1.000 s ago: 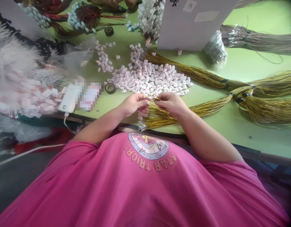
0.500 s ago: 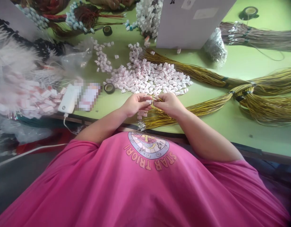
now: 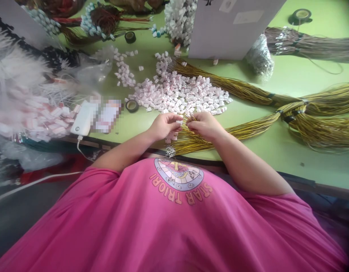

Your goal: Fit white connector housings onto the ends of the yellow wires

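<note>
My left hand (image 3: 163, 126) and my right hand (image 3: 204, 125) meet fingertip to fingertip just above the near edge of a green table (image 3: 284, 75). The left hand pinches a small white connector (image 3: 178, 122). The right hand pinches the ends of yellow wires from a bundle (image 3: 248, 130) that lies under both hands and runs off to the right. A heap of small white-pink connectors (image 3: 180, 92) lies just beyond my fingers.
More yellow wire bundles (image 3: 318, 130) lie to the right and another (image 3: 237, 87) runs behind the heap. A white board (image 3: 228, 30) stands at the back. A black tape roll (image 3: 132, 106), a white charger (image 3: 84, 119) and a plastic bag (image 3: 89, 70) sit to the left.
Both hands stay pinched together at the same spot; only the fingertips shift slightly. The view has tilted a little.
</note>
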Available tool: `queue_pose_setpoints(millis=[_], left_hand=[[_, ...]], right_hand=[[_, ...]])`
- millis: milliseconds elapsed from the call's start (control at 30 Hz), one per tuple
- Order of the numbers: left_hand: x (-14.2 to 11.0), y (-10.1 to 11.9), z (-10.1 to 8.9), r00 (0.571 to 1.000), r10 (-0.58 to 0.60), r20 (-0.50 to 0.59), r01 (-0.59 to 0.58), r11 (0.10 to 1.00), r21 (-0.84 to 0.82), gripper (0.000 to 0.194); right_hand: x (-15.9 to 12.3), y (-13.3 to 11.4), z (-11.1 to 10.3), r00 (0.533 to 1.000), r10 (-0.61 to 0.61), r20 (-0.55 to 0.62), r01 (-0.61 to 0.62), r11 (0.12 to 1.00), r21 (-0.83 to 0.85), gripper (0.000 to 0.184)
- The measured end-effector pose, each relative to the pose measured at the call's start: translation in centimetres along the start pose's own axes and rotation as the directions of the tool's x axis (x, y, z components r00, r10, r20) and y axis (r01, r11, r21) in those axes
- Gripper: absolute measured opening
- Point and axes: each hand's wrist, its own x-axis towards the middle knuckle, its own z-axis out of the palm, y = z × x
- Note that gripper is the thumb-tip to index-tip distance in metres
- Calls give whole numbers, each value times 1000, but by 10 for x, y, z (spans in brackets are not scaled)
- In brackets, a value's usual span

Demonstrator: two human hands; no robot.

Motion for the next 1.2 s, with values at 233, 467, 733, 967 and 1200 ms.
queue_pose_setpoints(millis=[233, 467, 733, 967, 1200], left_hand=[[0, -1, -1, 1000, 7, -4, -7, 1000, -3, 17], [0, -5, 2, 1000, -27, 13, 26, 999, 20, 21], [0, -8, 1, 999, 7, 47, -13, 994, 108, 14], [-2, -6, -3, 989, 117, 87, -136, 953, 269, 13], [-12, -2, -6, 992, 21, 126, -48, 976, 214, 20]], right_hand=[[-4, -3, 0, 996, -94, 0, 93, 983, -157, 17], [-3, -3, 2, 998, -67, 21, 70, 987, -142, 18], [1, 2, 7, 991, -132, 12, 130, 950, -283, 23], [0, 1, 5, 995, -89, 43, 98, 945, -310, 22], [-2, 3, 0, 989, -112, 98, 136, 950, -281, 21]])
